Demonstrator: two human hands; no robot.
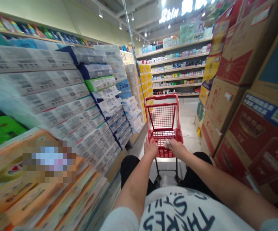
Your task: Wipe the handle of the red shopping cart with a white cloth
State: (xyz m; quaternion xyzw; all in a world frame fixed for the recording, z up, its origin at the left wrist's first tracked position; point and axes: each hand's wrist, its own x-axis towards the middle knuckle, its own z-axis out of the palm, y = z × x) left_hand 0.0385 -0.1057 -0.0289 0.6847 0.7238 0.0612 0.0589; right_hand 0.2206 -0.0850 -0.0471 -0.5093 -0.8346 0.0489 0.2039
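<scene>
Head view shows the red cart [163, 130] ahead, your left hand [151, 148] on its near end, grip unclear. Your right hand [175, 147] pinches a pale scrap [167, 143], likely soft. The cart looks stiff; grasp its near end.

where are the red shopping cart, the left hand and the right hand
Red shopping cart [163, 117]: head view, on its upright mesh panel.
Left hand [151, 149]: head view, on the back of the hand.
Right hand [176, 148]: head view, on the back of the hand.
</scene>
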